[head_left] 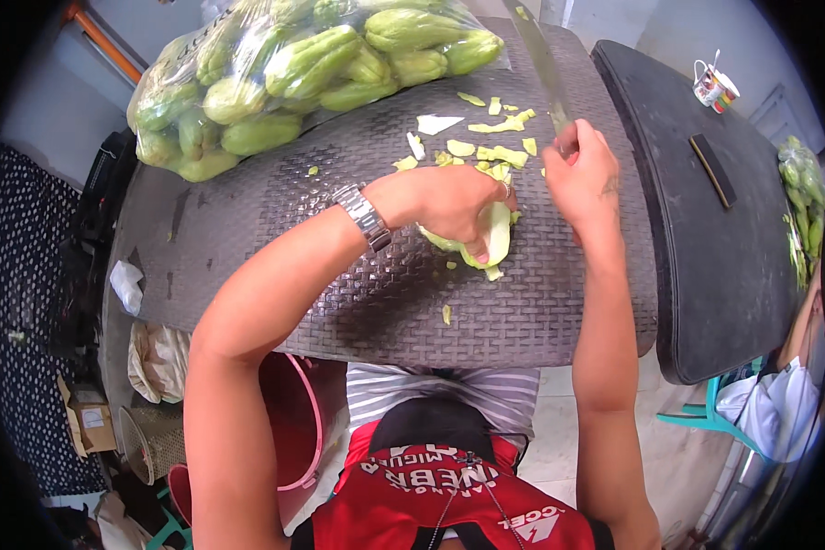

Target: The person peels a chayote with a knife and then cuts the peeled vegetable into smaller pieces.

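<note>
One pale green vegetable (497,242) lay under the left hand (456,207), right of the middle of the desk (541,321) and somewhat closer to its near edge than to its far one. The left fingers were curled over it, holding it, with the thumb toward the near edge; its cut flesh was probably slick, so an off-centre push might have made it roll or squirt loose. Just beside it, toward the right edge, the right hand (585,174) had its fingers wrapped round the handle of a knife (543,69), whose blade pointed at the far edge. The chief hazard, I judged, was to the left fingers: a skidding blade could have nicked them, since they covered much of the piece. Loose peelings (504,154) lay scattered from the vegetable toward the far edge, and any caught beneath it could have set it rocking. Farther out, a clear bag (339,64) of whole green vegetables bulged over the far left corner; a careless swing of the blade might have slit its thin film.
</note>
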